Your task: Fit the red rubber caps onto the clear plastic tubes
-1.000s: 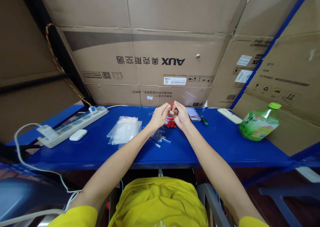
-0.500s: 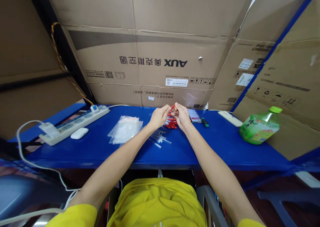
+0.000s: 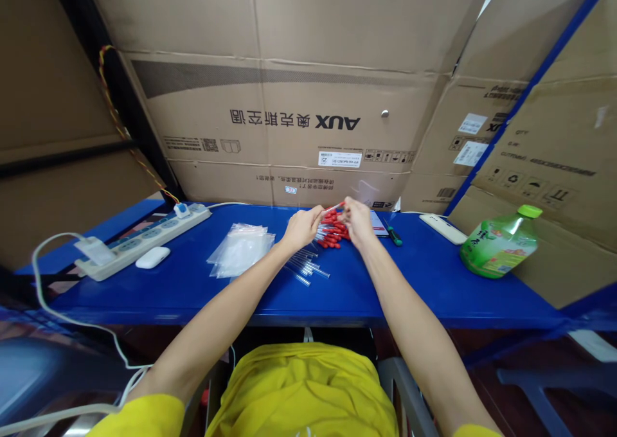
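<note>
Pinching a clear tube (image 3: 331, 208) with a red cap between them, the left hand (image 3: 301, 228) and right hand (image 3: 359, 223) meet above the blue table (image 3: 424, 276), fingers closed on its two ends. Beneath lie red caps (image 3: 332, 234) and clear tubes (image 3: 306, 267), plastic bags (image 3: 241, 249) just left.

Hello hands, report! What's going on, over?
Left hand and right hand pinching one red-capped tube. Pile of tubes below on blue table. Nothing blocking.
</note>
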A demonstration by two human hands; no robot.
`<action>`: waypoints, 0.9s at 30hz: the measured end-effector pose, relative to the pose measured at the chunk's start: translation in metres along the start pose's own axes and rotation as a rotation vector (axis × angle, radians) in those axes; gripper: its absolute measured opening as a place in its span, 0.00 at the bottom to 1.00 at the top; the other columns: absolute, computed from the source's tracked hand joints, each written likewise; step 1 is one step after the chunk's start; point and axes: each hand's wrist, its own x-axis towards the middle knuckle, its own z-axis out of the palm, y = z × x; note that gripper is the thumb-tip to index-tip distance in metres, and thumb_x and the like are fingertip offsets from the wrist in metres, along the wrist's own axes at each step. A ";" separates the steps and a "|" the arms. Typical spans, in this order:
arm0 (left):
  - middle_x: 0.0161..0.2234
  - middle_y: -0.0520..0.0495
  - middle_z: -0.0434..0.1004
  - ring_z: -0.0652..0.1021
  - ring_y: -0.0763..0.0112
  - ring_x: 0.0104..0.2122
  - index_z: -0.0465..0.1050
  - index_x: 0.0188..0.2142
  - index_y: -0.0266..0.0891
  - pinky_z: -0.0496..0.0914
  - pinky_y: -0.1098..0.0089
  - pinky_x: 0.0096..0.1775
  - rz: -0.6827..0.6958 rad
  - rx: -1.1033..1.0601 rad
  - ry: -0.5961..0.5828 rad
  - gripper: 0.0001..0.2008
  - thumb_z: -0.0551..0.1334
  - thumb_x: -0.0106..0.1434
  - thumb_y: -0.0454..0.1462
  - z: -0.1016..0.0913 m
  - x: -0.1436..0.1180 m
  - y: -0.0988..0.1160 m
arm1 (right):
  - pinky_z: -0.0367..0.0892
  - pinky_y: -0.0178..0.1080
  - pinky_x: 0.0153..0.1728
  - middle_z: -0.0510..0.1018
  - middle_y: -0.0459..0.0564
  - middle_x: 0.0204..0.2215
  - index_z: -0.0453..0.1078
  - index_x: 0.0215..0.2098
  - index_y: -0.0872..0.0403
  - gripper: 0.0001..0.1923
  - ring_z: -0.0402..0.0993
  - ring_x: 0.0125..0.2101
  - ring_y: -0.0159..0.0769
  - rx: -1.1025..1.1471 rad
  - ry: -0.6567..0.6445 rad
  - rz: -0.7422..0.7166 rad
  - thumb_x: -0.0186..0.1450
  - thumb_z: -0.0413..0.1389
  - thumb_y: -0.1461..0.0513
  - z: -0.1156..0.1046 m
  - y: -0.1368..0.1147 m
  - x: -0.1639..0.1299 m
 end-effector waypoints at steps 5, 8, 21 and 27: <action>0.29 0.48 0.76 0.76 0.66 0.30 0.72 0.37 0.41 0.62 0.69 0.36 -0.071 -0.078 0.172 0.19 0.46 0.78 0.43 -0.004 0.006 -0.019 | 0.59 0.29 0.18 0.54 0.32 0.14 0.59 0.25 0.50 0.25 0.48 0.14 0.22 -0.031 0.204 -0.138 0.63 0.64 0.44 -0.047 -0.014 0.026; 0.32 0.49 0.77 0.76 0.67 0.32 0.74 0.43 0.41 0.64 0.70 0.38 -0.045 -0.125 0.192 0.18 0.48 0.78 0.45 0.000 0.007 -0.009 | 0.59 0.31 0.19 0.53 0.33 0.16 0.59 0.25 0.49 0.28 0.50 0.15 0.24 -0.107 0.060 -0.194 0.64 0.60 0.39 -0.042 -0.003 0.022; 0.48 0.41 0.82 0.80 0.62 0.47 0.72 0.52 0.40 0.67 0.64 0.50 0.272 0.279 -0.069 0.17 0.47 0.79 0.41 -0.005 -0.003 0.004 | 0.58 0.36 0.30 0.70 0.44 0.21 0.65 0.26 0.51 0.28 0.66 0.26 0.34 -0.768 -0.389 -0.338 0.74 0.45 0.42 -0.012 0.010 -0.012; 0.45 0.42 0.84 0.84 0.59 0.40 0.68 0.56 0.44 0.68 0.67 0.38 0.090 0.305 -0.154 0.20 0.43 0.80 0.45 -0.011 -0.007 0.017 | 0.65 0.37 0.36 0.82 0.48 0.37 0.71 0.53 0.52 0.15 0.76 0.32 0.38 -0.962 -0.431 -0.530 0.74 0.51 0.54 -0.014 0.000 -0.015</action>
